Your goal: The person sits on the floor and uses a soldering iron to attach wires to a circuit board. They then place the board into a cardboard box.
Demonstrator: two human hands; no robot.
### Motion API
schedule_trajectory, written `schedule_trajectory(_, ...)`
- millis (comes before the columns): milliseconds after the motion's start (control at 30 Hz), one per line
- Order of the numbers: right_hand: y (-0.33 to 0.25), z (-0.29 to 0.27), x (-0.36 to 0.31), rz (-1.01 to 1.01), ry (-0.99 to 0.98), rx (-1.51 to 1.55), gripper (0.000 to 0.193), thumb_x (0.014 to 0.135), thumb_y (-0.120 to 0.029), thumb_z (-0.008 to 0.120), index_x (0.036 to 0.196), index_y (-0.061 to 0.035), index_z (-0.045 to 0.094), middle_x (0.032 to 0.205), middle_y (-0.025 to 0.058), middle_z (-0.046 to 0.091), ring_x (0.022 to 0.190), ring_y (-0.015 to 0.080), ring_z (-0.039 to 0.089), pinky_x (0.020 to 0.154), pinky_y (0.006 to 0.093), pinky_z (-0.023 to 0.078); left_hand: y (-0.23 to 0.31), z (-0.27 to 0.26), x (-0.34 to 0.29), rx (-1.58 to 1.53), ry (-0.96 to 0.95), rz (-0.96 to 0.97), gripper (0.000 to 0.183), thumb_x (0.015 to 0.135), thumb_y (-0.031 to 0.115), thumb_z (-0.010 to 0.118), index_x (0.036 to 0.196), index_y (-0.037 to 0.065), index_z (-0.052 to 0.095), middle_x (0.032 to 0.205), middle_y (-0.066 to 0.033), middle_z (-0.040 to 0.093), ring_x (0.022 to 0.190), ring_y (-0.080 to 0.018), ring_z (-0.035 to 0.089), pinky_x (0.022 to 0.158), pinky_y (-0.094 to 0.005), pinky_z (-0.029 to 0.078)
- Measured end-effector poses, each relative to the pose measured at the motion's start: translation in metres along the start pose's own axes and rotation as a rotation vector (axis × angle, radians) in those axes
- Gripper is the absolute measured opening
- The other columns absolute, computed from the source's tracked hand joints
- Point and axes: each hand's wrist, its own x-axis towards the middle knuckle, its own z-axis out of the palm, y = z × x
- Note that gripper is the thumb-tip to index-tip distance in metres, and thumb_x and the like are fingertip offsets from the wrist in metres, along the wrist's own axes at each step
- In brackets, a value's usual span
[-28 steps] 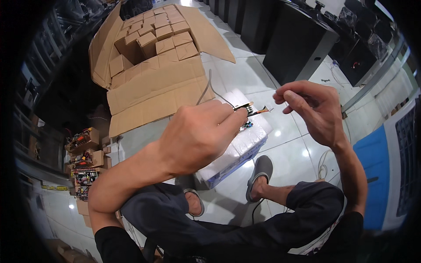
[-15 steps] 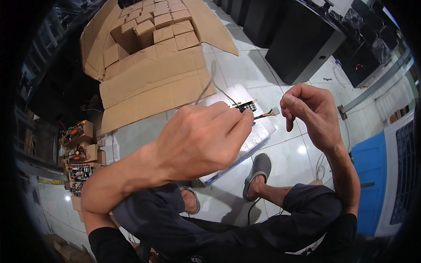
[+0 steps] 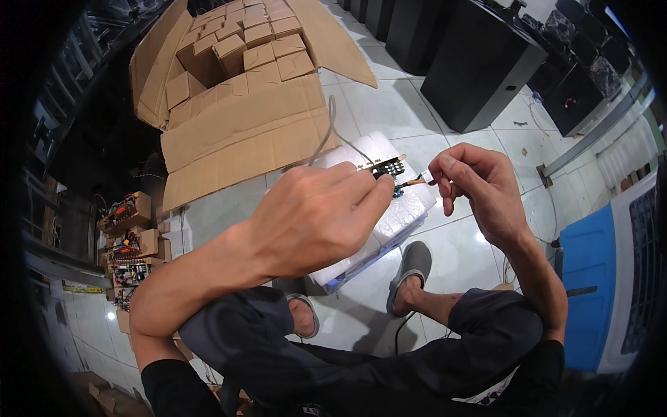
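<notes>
My left hand [image 3: 316, 208] is closed on a small circuit board [image 3: 389, 167] with a light metal strip along its far edge; the fingers cover much of it. From the board a short bundle of coloured wires [image 3: 410, 183] runs right to a white plug connector [image 3: 427, 177]. The thumb and forefinger of my right hand [image 3: 479, 184] pinch together at this connector, with the other fingers curled. Beneath the board lies a white foam-wrapped block [image 3: 405, 217] with a bluish lower edge. A grey cable [image 3: 332, 128] loops up beyond my left hand.
A large open carton [image 3: 243, 135] full of small cardboard boxes [image 3: 260, 59] stands at the far left. Black cabinets [image 3: 479, 69] line the far right. A blue and white appliance [image 3: 590, 278] is at the right. Several boxed electronic assemblies [image 3: 125, 240] sit at the left.
My right hand has moved left, and its fingertips now meet the white connector; a gap was there before. My left hand stays on the board, which has shifted slightly left.
</notes>
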Motion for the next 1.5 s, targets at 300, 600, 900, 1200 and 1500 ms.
schedule_trajectory(300,-0.001,0.008,-0.005,-0.284,-0.155,-0.330,0.019,0.092,-0.012,0.069,0.105,0.0010,0.072,0.120,0.0148,0.065,0.099,0.0164,0.063,0.084,0.0321,0.053,0.009,0.003,0.001,-0.011,-0.044,0.044,0.018,0.078,0.007,0.066,0.093,-0.004,0.065,0.068,-0.0059,0.056,0.065,-0.0183,0.063,0.048,-0.0313,0.049)
schedule_trajectory(600,0.004,-0.013,-0.001,-0.214,-0.001,0.119,0.019,0.095,-0.016,0.069,0.096,0.0025,0.071,0.115,0.0136,0.066,0.095,0.0152,0.060,0.083,0.0324,0.051,0.007,0.009,-0.003,-0.028,-0.095,0.020,0.014,0.076,0.007,0.066,0.088,-0.001,0.064,0.068,-0.0050,0.056,0.066,-0.0192,0.063,0.050,-0.0316,0.050)
schedule_trajectory(900,-0.003,-0.025,-0.005,-0.212,0.274,0.034,0.037,0.101,-0.036,0.056,0.079,-0.0071,0.061,0.095,0.0106,0.066,0.095,0.0172,0.060,0.078,0.0357,0.049,0.005,0.008,-0.005,-0.073,-0.087,-0.057,0.009,0.079,0.007,0.065,0.086,0.003,0.060,0.068,-0.0053,0.055,0.066,-0.0214,0.063,0.049,-0.0342,0.048)
schedule_trajectory(1200,0.006,-0.021,-0.005,-0.155,0.156,-0.032,0.032,0.099,-0.030,0.063,0.092,0.0013,0.069,0.095,0.0125,0.070,0.085,0.0149,0.063,0.073,0.0308,0.053,0.008,0.005,-0.004,-0.214,-0.045,-0.123,0.013,0.086,0.013,0.071,0.090,0.003,0.065,0.068,-0.0072,0.061,0.063,-0.0237,0.064,0.049,-0.0374,0.047)
schedule_trajectory(1500,0.009,-0.017,-0.004,-0.145,0.148,-0.151,0.032,0.096,-0.029,0.068,0.098,0.0023,0.072,0.094,0.0126,0.072,0.085,0.0155,0.065,0.071,0.0296,0.054,0.004,0.003,-0.004,-0.155,0.026,-0.129,0.013,0.084,0.012,0.073,0.092,0.004,0.068,0.067,-0.0052,0.059,0.062,-0.0233,0.062,0.049,-0.0364,0.047)
